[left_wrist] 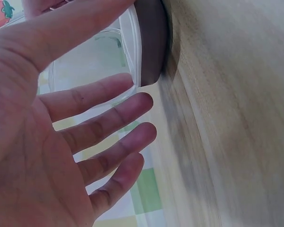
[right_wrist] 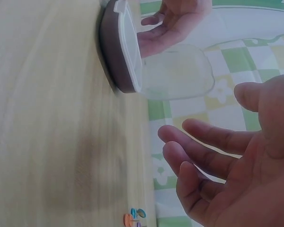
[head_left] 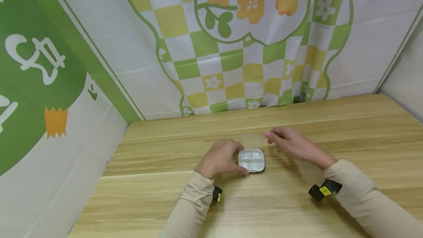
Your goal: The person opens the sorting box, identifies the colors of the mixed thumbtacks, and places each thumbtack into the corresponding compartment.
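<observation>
A small square pill box (head_left: 251,160) with a white inside split into compartments sits on the table, its clear lid (head_left: 250,140) raised at the far side. Both wrist views show the brown outer side (right_wrist: 114,52) of the box. My left hand (head_left: 220,158) holds the box at its left, thumb by the near corner and index finger by the far corner; the other fingers are spread. To the right of the lid, my right hand (head_left: 292,144) hovers with loosely bent fingers, apart from the lid in the right wrist view and holding nothing.
The wooden table (head_left: 158,194) reaches back to a checked cloth (head_left: 231,76) with flowers. Several small coloured pieces (right_wrist: 134,218) lie on the table at the bottom of the right wrist view. A green and white wall covering (head_left: 49,94) stands at the left.
</observation>
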The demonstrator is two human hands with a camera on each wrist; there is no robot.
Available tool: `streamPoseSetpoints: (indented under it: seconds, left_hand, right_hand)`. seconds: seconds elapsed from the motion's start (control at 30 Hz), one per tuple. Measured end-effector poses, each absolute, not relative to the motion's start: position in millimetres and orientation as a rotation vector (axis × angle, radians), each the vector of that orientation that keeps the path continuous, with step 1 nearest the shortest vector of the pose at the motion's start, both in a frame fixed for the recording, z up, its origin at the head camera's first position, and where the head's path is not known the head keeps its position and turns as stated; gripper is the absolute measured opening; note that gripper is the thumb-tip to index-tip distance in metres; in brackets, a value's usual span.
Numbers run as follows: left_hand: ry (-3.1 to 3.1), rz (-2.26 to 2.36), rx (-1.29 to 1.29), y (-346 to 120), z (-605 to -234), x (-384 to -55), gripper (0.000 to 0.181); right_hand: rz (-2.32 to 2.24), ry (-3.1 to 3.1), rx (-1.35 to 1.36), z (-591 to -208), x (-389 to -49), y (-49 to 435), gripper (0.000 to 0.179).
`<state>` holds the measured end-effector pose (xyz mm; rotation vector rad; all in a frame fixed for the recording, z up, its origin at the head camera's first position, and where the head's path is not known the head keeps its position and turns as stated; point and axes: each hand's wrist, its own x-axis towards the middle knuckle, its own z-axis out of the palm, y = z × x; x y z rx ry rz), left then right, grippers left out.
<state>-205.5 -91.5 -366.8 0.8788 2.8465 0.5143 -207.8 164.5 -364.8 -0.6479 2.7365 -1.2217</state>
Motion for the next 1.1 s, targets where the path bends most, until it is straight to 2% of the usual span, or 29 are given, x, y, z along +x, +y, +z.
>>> streamPoseSetpoints:
  seconds: [0.3, 0.73, 1.1]
  left_hand:
    - [2.831, 0.551, 0.873, -91.7, -366.6, -205.4, 0.069]
    - [2.801, 0.529, 0.845, -91.9, -365.7, -204.6, 0.070]
    - [2.822, 0.478, 0.869, -91.0, -366.8, -204.5, 0.070]
  right_hand:
    - [-1.232, 2.718, -0.610, -361.3, -210.5, 171.7, 0.051]
    - [-1.165, 2.799, -0.560, -358.3, -213.6, 181.5, 0.048]
    - [-0.862, 3.026, -0.653, -360.3, -217.4, 191.0, 0.007]
